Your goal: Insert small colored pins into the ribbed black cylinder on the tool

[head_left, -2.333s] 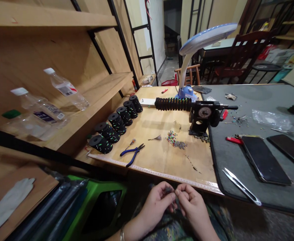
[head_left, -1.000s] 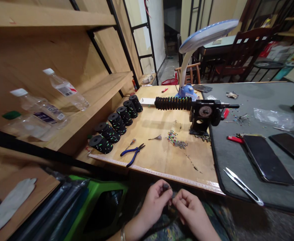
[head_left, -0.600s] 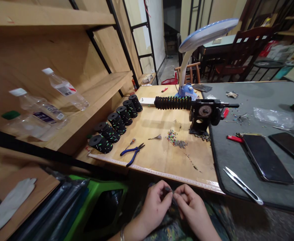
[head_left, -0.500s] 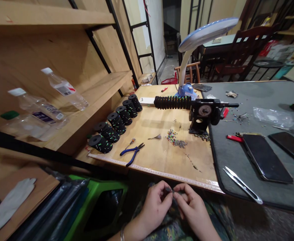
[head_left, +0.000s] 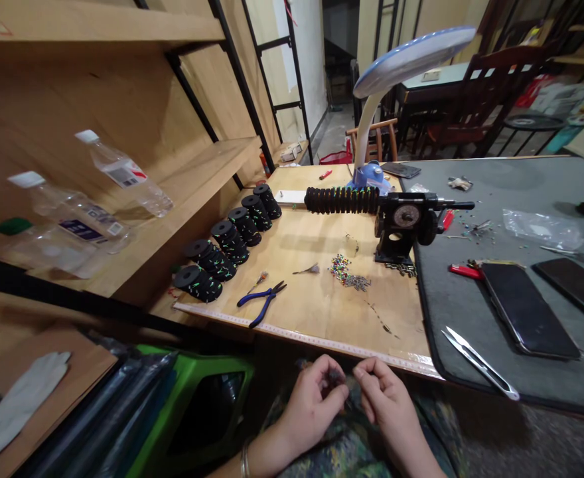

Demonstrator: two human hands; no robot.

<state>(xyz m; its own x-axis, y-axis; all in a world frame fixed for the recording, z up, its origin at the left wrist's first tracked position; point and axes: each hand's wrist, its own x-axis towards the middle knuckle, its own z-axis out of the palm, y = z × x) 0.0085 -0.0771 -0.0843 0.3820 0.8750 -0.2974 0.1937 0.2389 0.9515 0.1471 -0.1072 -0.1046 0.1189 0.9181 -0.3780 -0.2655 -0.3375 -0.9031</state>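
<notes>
My left hand (head_left: pixel 312 406) is above my lap, just off the table's front edge, its thumb and fingers curled together around something small and dark that I cannot make out. A short gap to its right separates my right hand (head_left: pixel 387 403), whose thumb and forefinger are pinched; whatever is between them is too small to tell. On the table ahead lie a pile of coloured beads (head_left: pixel 340 265) and small metal pieces (head_left: pixel 358 283). Blue-handled pliers (head_left: pixel 263 300) rest to the left of these. A thin line with a small dark piece (head_left: pixel 385 326) lies nearest my hands.
Several black spools (head_left: pixel 197 282) stand along the table's left side. A black winding device (head_left: pixel 402 222) carries a row of black rings (head_left: pixel 342 199) beneath a desk lamp (head_left: pixel 411 60). Thread snips (head_left: pixel 480 364) and a phone (head_left: pixel 528 311) lie on the grey mat (head_left: pixel 464 299).
My hands have come apart slightly: the fingertips were meeting, and now a gap shows between them. The things on the table have stayed in place.
</notes>
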